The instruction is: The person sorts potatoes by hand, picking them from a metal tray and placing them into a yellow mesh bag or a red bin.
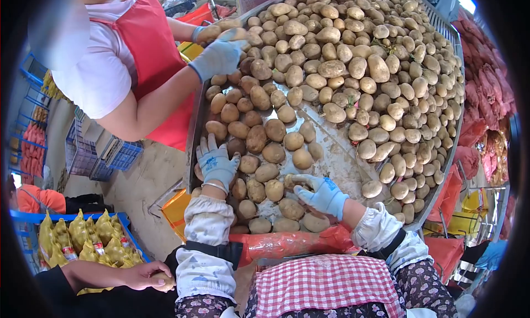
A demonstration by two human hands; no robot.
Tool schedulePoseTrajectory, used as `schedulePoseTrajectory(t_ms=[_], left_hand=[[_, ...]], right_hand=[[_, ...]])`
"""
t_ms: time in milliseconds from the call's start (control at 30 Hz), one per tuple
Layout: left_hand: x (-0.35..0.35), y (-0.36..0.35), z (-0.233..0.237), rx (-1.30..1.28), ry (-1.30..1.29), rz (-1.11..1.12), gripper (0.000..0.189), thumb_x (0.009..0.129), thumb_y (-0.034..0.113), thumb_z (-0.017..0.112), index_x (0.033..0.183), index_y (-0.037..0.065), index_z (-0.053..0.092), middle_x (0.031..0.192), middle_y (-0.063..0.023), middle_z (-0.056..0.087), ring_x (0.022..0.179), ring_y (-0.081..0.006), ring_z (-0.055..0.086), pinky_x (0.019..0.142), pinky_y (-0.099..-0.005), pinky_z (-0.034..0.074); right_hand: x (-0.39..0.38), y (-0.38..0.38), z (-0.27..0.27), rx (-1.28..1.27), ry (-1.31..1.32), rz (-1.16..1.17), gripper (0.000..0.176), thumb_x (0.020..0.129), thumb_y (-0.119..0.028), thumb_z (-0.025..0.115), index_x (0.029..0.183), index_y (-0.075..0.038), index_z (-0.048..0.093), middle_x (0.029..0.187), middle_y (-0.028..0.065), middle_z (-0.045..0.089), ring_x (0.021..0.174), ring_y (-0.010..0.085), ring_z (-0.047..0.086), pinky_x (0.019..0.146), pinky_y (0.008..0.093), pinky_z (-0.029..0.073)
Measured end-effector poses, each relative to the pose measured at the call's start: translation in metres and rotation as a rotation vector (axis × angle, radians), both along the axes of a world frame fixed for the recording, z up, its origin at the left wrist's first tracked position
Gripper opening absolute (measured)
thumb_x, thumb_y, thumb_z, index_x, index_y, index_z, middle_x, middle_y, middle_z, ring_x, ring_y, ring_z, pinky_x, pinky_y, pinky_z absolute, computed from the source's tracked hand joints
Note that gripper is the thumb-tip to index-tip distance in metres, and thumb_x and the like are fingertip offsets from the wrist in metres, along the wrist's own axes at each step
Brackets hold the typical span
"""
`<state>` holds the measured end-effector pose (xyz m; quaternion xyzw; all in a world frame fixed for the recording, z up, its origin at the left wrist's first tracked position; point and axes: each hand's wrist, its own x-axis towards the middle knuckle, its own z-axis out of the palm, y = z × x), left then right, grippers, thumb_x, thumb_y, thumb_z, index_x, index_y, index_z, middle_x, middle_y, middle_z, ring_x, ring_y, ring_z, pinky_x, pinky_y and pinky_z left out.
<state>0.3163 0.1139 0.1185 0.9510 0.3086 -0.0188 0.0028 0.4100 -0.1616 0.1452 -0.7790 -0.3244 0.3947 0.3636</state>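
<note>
Potatoes [274, 153] lie loosely over the near left part of a metal sorting table [353, 177]. My left hand [217, 162], in a light blue work glove, rests on the potatoes by the table's left rim, its fingers spread and nothing gripped. In a matching glove, my right hand [322, 195] points left over the near middle. Its thumb and fingertips close on a small potato [289, 181], partly hidden by the fingers. Larger potatoes surround both hands.
A big potato heap [386, 86] fills the table's far and right side. At left, a co-worker in a red apron [157, 58] handles potatoes with gloved hands. Another person's hand [149, 275] holds a potato at lower left, near bagged potatoes [83, 235]. Red sacks [480, 75] stand right.
</note>
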Motion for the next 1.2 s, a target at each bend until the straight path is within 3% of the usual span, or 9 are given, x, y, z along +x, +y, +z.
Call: schedulePoseTrajectory(t_ms=[233,333,400,467,600,700,867,1033,1200], left_hand=[[-0.001,-0.009,0.007,-0.133,-0.043,0.019,0.064,0.073,0.056,0.065,0.116,0.009,0.064,0.142,-0.0170,0.038,0.139,-0.0375,0.021,0.115,-0.0498,0.011],[-0.011,-0.044,0.025,-0.134,-0.255,-0.037,0.063,0.071,0.041,0.075,0.121,0.006,0.059,0.137,-0.0170,0.045,0.136,-0.0361,0.027,0.114,-0.0470,0.018],[-0.021,-0.088,0.037,-0.614,-0.730,-0.144,0.065,0.066,0.023,0.082,0.122,0.003,0.056,0.125,-0.0182,0.050,0.118,-0.0320,0.048,0.103,-0.0414,0.038],[-0.019,-0.136,0.046,-1.084,-0.815,-0.132,0.064,0.068,0.015,0.081,0.124,-0.001,0.053,0.117,-0.0186,0.054,0.106,-0.0289,0.056,0.093,-0.0356,0.046],[-0.019,-0.196,0.053,-1.127,-0.805,-0.311,0.064,0.082,0.012,0.071,0.135,-0.005,0.039,0.130,-0.0144,0.050,0.121,-0.0221,0.051,0.102,-0.0327,0.043],[-0.018,-0.211,0.063,-1.444,-0.759,-0.304,0.062,0.083,0.009,0.069,0.136,-0.004,0.039,0.131,-0.0130,0.050,0.118,-0.0197,0.052,0.101,-0.0320,0.044],[-0.007,-0.239,0.062,-1.731,-0.630,-0.199,0.067,0.075,0.014,0.079,0.133,-0.001,0.047,0.120,-0.0128,0.059,0.108,-0.0194,0.059,0.091,-0.0297,0.049],[0.001,-0.249,0.070,-1.608,-0.578,-0.342,0.064,0.078,0.015,0.077,0.132,-0.002,0.047,0.120,-0.0114,0.058,0.106,-0.0174,0.058,0.091,-0.0297,0.048],[-0.001,-0.258,0.061,-1.522,-0.634,-0.382,0.060,0.083,0.020,0.073,0.132,-0.002,0.047,0.116,-0.0119,0.059,0.104,-0.0182,0.059,0.087,-0.0306,0.048]], right_hand=[[0.000,-0.025,-0.008,0.054,0.163,-0.182,0.037,0.091,-0.028,0.060,0.121,-0.006,0.060,0.094,0.0133,0.068,0.082,0.0177,0.064,0.076,0.0301,0.051],[0.002,-0.030,-0.004,0.205,0.122,-0.213,0.043,0.089,-0.028,0.064,0.125,-0.005,0.056,0.095,0.0111,0.068,0.079,0.0160,0.063,0.073,0.0292,0.051],[-0.005,-0.034,0.013,0.296,0.143,-0.255,0.048,0.088,-0.029,0.066,0.128,-0.005,0.054,0.096,0.0105,0.068,0.079,0.0168,0.063,0.072,0.0295,0.051],[-0.007,-0.031,0.065,0.248,0.074,-0.201,0.060,0.085,-0.037,0.069,0.132,-0.005,0.048,0.095,0.0124,0.067,0.079,0.0179,0.064,0.074,0.0297,0.051],[-0.008,-0.053,0.081,0.228,-0.413,-0.167,0.070,0.083,-0.045,0.069,0.135,-0.005,0.044,0.090,0.0129,0.067,0.079,0.0175,0.064,0.073,0.0287,0.051],[-0.007,-0.078,0.090,0.102,-0.500,-0.125,0.054,0.090,-0.045,0.061,0.123,-0.003,0.054,0.084,0.0122,0.065,0.076,0.0130,0.061,0.069,0.0285,0.050],[-0.004,-0.106,0.067,0.570,0.014,-0.569,0.038,0.101,-0.031,0.046,0.090,0.001,0.062,0.074,0.0028,0.059,0.069,0.0075,0.049,0.062,0.0291,0.045],[-0.003,-0.133,0.094,0.393,-0.036,-0.304,0.059,0.089,-0.032,0.062,0.137,-0.003,0.044,0.094,0.0070,0.065,0.080,0.0132,0.059,0.074,0.0291,0.049],[-0.004,-0.140,0.106,0.180,-0.295,-0.163,0.058,0.090,-0.031,0.062,0.135,0.000,0.044,0.110,0.0197,0.063,0.102,0.0257,0.063,0.089,0.0340,0.049]])
